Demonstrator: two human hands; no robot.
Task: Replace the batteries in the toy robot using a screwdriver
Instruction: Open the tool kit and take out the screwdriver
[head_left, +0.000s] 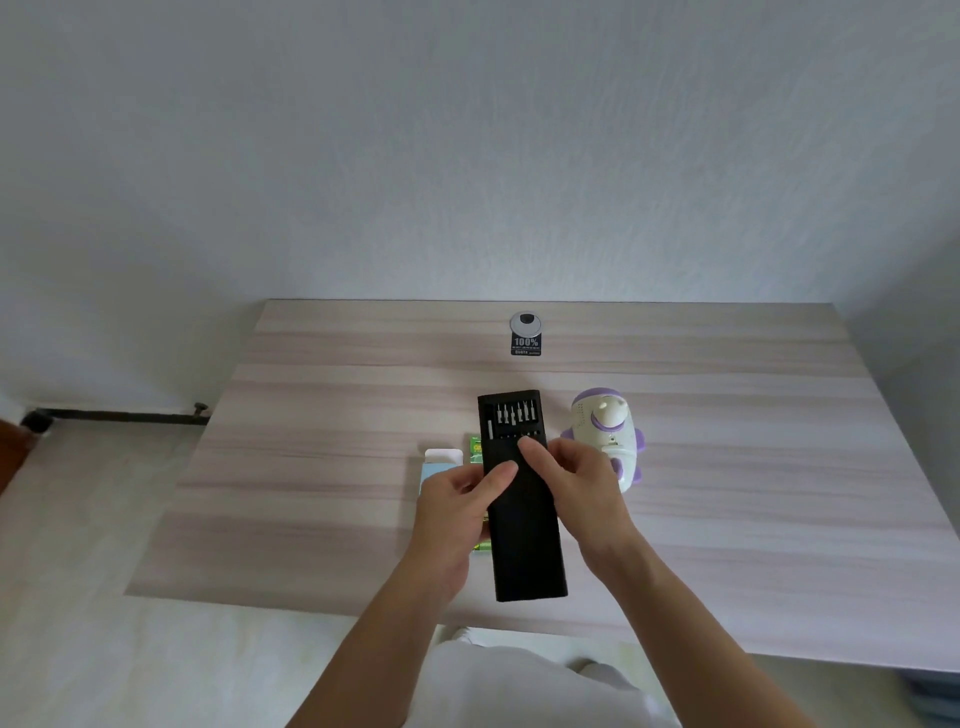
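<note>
Surface: pale wood-grain laminate table (311, 467), rectangular, its far edge set against a plain white wall (467, 156). A pale floor (78, 519) shows at left, with a black bar (119, 414) running along the foot of the wall. Fitting: round grey cable port (525, 325) at the table's far middle, with a black sticker (525, 345) reading "100%" just in front of it. Item 1: long black rectangular screwdriver-kit case (527, 545), mid-table. Its long axis runs near to far, with the far end angled slightly left and pointing at the wall. There the black inner tray (491, 402) is drawn out, showing a row of metal bits (514, 413) laid lengthwise. The near end reaches toward the table's front edge. Whether the case rests on the table or is lifted off it cannot be told. The left hand (457, 509) grasps the case's left edge, thumb across the top face. The right hand (576, 483) grasps the right edge, thumb tip on top where tray meets sleeve. Item 2: white and purple plastic toy robot (605, 426), lying on the table just right of the case, partly behind the right hand, long axis roughly near to far. Item 3: green printed packet (475, 449), under the case's left edge, contents not legible. Item 4: small light blue and white box (441, 462), left of the packet, partly covered by the left hand. Foreground: white garment (519, 686) below the table's front edge.
</note>
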